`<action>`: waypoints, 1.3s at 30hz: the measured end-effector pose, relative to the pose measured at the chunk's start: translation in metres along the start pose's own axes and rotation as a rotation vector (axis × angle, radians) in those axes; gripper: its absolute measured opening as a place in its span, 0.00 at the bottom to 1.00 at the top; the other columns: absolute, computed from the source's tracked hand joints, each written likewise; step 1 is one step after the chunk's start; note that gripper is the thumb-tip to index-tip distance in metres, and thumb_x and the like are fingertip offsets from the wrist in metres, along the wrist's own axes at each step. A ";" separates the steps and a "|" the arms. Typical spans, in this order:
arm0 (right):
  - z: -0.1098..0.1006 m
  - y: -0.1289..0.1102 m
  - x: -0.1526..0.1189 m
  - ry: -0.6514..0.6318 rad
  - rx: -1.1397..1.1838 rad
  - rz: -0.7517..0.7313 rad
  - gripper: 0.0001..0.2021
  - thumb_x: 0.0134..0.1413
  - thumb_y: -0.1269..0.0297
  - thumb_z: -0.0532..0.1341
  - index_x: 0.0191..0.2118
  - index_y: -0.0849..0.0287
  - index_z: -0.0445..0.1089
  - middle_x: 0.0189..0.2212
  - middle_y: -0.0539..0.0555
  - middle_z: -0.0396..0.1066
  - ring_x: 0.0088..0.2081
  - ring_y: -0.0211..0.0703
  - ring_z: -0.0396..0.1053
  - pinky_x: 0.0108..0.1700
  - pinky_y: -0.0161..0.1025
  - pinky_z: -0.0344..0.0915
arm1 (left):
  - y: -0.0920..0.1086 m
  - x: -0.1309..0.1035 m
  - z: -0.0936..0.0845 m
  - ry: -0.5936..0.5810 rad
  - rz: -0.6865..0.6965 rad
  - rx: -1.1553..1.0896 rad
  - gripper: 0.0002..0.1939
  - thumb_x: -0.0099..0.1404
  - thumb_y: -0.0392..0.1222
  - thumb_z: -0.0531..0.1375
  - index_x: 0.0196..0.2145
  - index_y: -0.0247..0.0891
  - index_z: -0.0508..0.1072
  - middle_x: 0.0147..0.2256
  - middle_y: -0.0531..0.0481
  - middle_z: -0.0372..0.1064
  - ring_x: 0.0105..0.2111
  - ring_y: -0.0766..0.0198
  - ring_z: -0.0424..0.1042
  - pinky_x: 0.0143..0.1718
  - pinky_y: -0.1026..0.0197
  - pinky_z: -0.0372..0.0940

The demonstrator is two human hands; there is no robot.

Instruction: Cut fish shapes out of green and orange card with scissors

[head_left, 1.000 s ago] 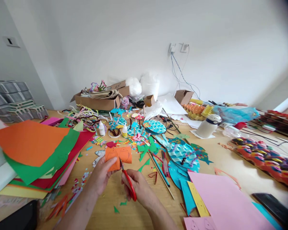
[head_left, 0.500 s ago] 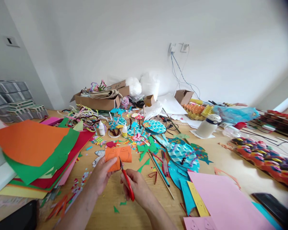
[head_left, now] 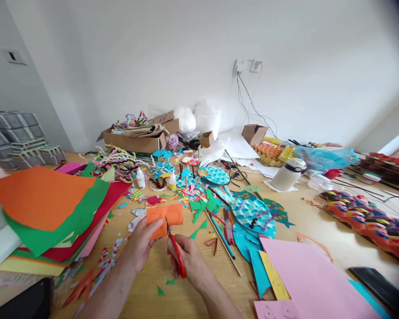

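Note:
My left hand (head_left: 145,237) pinches a small orange paper (head_left: 173,214) by its lower left, thumb on top. Drawn outlines show on the paper, and a cut runs into it from below. My right hand (head_left: 186,257) is closed round red-handled scissors (head_left: 177,254), whose blades reach into the cut at the middle of the paper. Just behind the paper lie a dark red paper fish (head_left: 154,200) and grey-and-white paper fish (head_left: 138,212). Green paper scraps (head_left: 161,290) are on the table below my hands.
Stacked coloured sheets (head_left: 43,195) lie at left. Pink paper (head_left: 315,274) and a black phone (head_left: 375,281) are at right. Pencils and sticks (head_left: 222,237) lie beside my right hand. Glue bottles (head_left: 140,178), blue woven paper fish (head_left: 252,212) and a white thermos (head_left: 288,175) stand or lie farther back.
Almost nothing differs. The orange paper and my left hand have shifted very slightly to the right; the scissors stay in the cut.

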State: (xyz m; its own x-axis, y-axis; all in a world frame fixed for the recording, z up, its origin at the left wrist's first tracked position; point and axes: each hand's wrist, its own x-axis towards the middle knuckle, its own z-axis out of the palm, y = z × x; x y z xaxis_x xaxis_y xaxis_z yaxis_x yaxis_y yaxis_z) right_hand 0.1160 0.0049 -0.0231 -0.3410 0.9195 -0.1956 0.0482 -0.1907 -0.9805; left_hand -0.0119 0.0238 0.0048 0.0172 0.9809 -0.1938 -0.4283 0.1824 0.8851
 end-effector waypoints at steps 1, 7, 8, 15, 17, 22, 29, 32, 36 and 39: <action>0.000 0.000 0.000 0.001 0.006 0.008 0.27 0.41 0.34 0.54 0.21 0.58 0.57 0.08 0.42 0.54 0.09 0.30 0.53 0.10 0.28 0.48 | -0.001 0.000 0.000 0.001 -0.001 -0.001 0.13 0.46 0.42 0.67 0.31 0.37 0.75 0.26 0.52 0.76 0.28 0.60 0.75 0.32 0.62 0.67; -0.001 0.000 0.001 0.007 0.027 -0.009 0.28 0.42 0.33 0.52 0.22 0.59 0.59 0.08 0.43 0.56 0.09 0.31 0.54 0.11 0.28 0.48 | -0.004 -0.001 0.001 -0.045 -0.041 0.009 0.12 0.48 0.41 0.66 0.32 0.35 0.75 0.26 0.51 0.77 0.28 0.60 0.75 0.29 0.62 0.67; -0.001 0.000 0.001 0.009 0.031 -0.015 0.28 0.43 0.34 0.52 0.22 0.59 0.59 0.08 0.43 0.56 0.09 0.31 0.54 0.11 0.28 0.49 | -0.004 -0.001 0.002 -0.051 -0.042 0.009 0.12 0.49 0.41 0.65 0.32 0.35 0.74 0.27 0.51 0.77 0.28 0.60 0.75 0.29 0.62 0.67; 0.001 0.001 0.002 0.004 0.053 -0.008 0.28 0.42 0.33 0.52 0.22 0.58 0.58 0.07 0.43 0.55 0.09 0.31 0.54 0.11 0.28 0.48 | -0.005 -0.001 0.001 -0.026 -0.044 0.007 0.15 0.47 0.41 0.66 0.34 0.35 0.75 0.27 0.50 0.77 0.29 0.59 0.75 0.33 0.60 0.67; 0.001 0.003 0.002 0.003 0.054 -0.009 0.28 0.43 0.34 0.53 0.22 0.59 0.59 0.08 0.43 0.56 0.09 0.31 0.54 0.11 0.28 0.48 | -0.006 -0.001 0.000 -0.035 -0.049 0.021 0.14 0.47 0.42 0.66 0.33 0.35 0.75 0.29 0.49 0.77 0.31 0.58 0.75 0.33 0.61 0.66; 0.000 0.006 0.002 0.014 0.075 -0.042 0.26 0.47 0.37 0.53 0.23 0.58 0.59 0.09 0.43 0.56 0.10 0.31 0.54 0.11 0.27 0.49 | -0.010 0.000 -0.002 -0.066 -0.070 0.050 0.14 0.47 0.41 0.66 0.35 0.36 0.75 0.29 0.50 0.77 0.31 0.59 0.74 0.32 0.61 0.65; 0.000 0.005 0.003 0.025 0.053 -0.027 0.27 0.44 0.34 0.53 0.22 0.58 0.58 0.08 0.43 0.56 0.09 0.31 0.54 0.11 0.28 0.48 | -0.005 -0.002 -0.002 -0.121 -0.077 0.103 0.14 0.49 0.42 0.65 0.34 0.36 0.76 0.28 0.50 0.76 0.28 0.60 0.73 0.30 0.61 0.64; 0.000 0.005 0.003 0.031 0.040 -0.041 0.27 0.46 0.35 0.52 0.23 0.58 0.58 0.09 0.43 0.56 0.10 0.31 0.54 0.12 0.28 0.49 | -0.005 -0.001 -0.002 -0.166 -0.092 0.142 0.13 0.50 0.42 0.63 0.34 0.36 0.76 0.27 0.50 0.76 0.25 0.61 0.71 0.29 0.61 0.63; 0.000 0.007 0.003 0.037 0.022 -0.060 0.26 0.47 0.35 0.51 0.23 0.58 0.57 0.09 0.43 0.55 0.11 0.31 0.54 0.12 0.28 0.49 | -0.007 0.001 -0.007 -0.205 -0.082 0.149 0.12 0.51 0.41 0.62 0.35 0.37 0.75 0.29 0.50 0.76 0.28 0.59 0.72 0.31 0.60 0.63; 0.002 0.009 0.003 0.040 0.000 -0.069 0.27 0.46 0.35 0.51 0.22 0.58 0.57 0.09 0.43 0.55 0.10 0.31 0.54 0.12 0.28 0.49 | -0.009 0.001 -0.011 -0.193 -0.086 0.149 0.13 0.51 0.40 0.62 0.36 0.38 0.75 0.31 0.49 0.77 0.34 0.56 0.73 0.35 0.59 0.64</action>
State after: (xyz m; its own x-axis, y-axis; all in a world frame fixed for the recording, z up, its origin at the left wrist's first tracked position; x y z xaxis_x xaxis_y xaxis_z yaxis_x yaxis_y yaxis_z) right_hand 0.1137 0.0057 -0.0325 -0.3056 0.9434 -0.1286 0.0256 -0.1269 -0.9916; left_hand -0.0179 0.0228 -0.0076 0.2256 0.9536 -0.1992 -0.2801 0.2593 0.9243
